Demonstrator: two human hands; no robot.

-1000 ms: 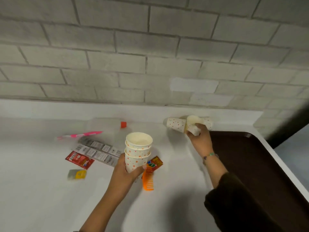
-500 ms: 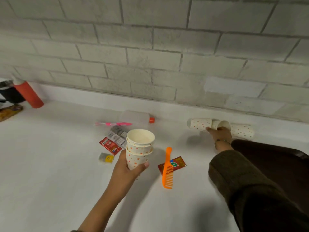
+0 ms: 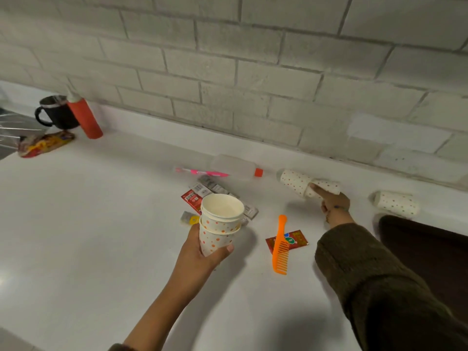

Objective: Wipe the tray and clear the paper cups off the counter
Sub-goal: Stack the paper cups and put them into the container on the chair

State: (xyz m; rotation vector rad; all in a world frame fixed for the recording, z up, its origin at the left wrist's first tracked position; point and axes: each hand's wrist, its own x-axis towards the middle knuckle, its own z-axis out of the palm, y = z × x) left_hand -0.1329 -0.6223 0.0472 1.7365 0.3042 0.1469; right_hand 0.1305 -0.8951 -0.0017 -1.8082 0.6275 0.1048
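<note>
My left hand (image 3: 202,252) grips a nested stack of white orange-dotted paper cups (image 3: 219,222), upright above the white counter (image 3: 76,236). Near the back wall my right hand (image 3: 334,205) grips one lying paper cup (image 3: 328,186), whose end meets a second lying cup (image 3: 293,181). A third cup (image 3: 396,203) lies on its side further right, apart from my hand. The dark brown tray (image 3: 430,252) sits at the right, partly hidden by my sleeve.
An orange comb (image 3: 280,245) lies over a red packet (image 3: 297,240). Behind the stack are sachets (image 3: 206,187), a pink toothbrush (image 3: 202,171) and a clear bottle (image 3: 234,165). A red squeeze bottle (image 3: 84,117), black mug (image 3: 57,115) and snack packet (image 3: 45,143) stand far left.
The view has swung left, bringing the red bottle and mug into sight. My right hand with its cup has shifted left, away from the rightmost cup. The left hand's stack has stayed put.
</note>
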